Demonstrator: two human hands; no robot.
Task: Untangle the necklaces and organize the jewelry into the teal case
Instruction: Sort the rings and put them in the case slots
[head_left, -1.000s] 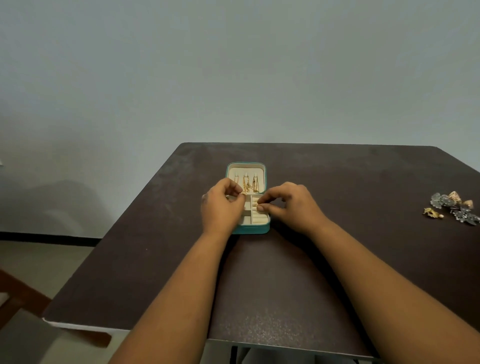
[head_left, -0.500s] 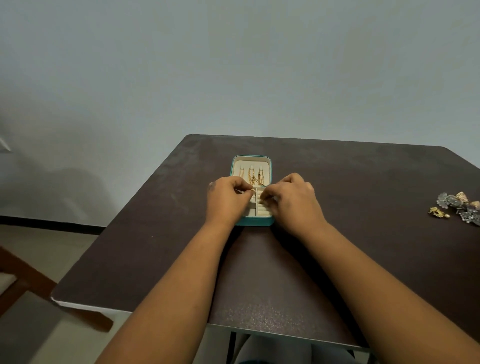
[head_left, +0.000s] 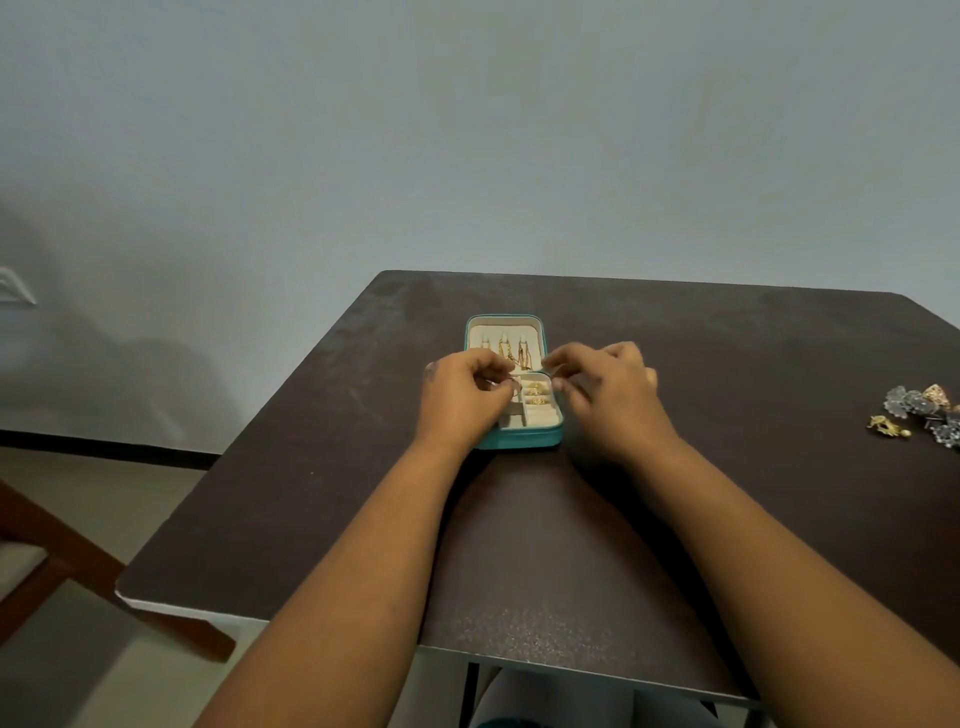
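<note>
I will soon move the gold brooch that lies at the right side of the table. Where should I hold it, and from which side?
Pinch the gold brooch across its narrow middle, from above. It lies flat and apart from the silver pieces, so your right hand probably reaches it freely.

right hand (head_left: 605, 387) pulled right — gold rings (head_left: 536, 393) uncovered

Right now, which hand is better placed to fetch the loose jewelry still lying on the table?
Right. The loose jewelry lies at the table's right edge, on the right hand's side. The left hand is curled over the teal case's left half and would have to cross over it.
</note>
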